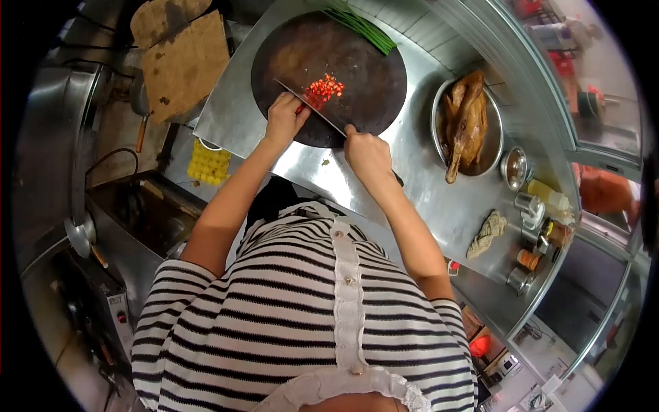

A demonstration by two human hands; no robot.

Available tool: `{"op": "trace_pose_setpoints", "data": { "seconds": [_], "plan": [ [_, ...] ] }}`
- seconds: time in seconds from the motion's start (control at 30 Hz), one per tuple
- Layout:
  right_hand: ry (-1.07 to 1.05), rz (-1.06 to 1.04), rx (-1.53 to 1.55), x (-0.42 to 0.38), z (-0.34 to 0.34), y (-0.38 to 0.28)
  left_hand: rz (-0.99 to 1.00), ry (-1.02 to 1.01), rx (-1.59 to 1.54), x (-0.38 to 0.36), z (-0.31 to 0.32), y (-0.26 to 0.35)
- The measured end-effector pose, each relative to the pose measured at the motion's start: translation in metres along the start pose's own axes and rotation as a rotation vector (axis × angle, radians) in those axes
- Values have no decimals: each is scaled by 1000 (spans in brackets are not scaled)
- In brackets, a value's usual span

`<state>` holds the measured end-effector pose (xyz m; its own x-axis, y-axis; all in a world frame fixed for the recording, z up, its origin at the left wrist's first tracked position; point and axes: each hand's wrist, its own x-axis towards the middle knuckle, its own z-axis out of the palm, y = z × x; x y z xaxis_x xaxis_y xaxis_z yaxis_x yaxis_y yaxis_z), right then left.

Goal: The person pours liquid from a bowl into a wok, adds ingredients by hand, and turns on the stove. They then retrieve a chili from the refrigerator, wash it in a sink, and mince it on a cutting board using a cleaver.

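Observation:
My right hand is closed around the handle of a kitchen knife, whose blade slants up and left over the round dark chopping board. At the blade's near side, my left hand has its fingers bent and pressed together on a red chili, most of which the fingers hide. Beyond the blade lies a small heap of chopped red chili. A bundle of long green stalks rests across the board's far edge.
A cooked whole bird sits in a metal bowl on the steel counter to the right. Near it are a cloth, a small bowl and several jars. Left stand a yellow egg tray and a wooden board.

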<state>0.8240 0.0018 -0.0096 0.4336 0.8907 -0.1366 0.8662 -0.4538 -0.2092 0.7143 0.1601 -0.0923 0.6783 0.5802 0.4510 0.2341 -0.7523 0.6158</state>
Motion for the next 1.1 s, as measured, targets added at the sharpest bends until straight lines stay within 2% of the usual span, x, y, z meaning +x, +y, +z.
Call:
{"op": "trace_pose_setpoints", "data": {
  "seconds": [0.17,0.37,0.47,0.5,0.6,0.63,0.77,0.87,0.9,1.0,1.1],
  "plan": [
    [-23,42,99,-5,-23,7,69,107,-55,10,3,3],
    [6,24,-17,-35,-23,8,28,-41,-104,-3,-6,1],
    [4,31,-26,-13,-7,-3,57,2,-119,-1,-4,-4],
    [-58,46,-11,-2,-8,-11,44,2,-119,-4,-2,-2],
    [13,15,40,5,-4,0,34,10,-106,-1,-3,-3],
    [8,50,59,4,-7,4,72,59,-143,1,-1,-2],
    [-29,9,7,-24,-25,15,16,20,-121,-2,-1,-4],
    [-6,11,-56,-36,-26,6,68,46,-128,-3,0,-7],
    [-78,43,-68,-30,-21,4,67,41,-132,-1,-1,-8],
    [-52,14,-52,-3,3,-2,72,37,-128,-2,-2,-5],
    [11,-8,21,-10,-3,8,81,38,-145,2,-4,-3]
  ]
}}
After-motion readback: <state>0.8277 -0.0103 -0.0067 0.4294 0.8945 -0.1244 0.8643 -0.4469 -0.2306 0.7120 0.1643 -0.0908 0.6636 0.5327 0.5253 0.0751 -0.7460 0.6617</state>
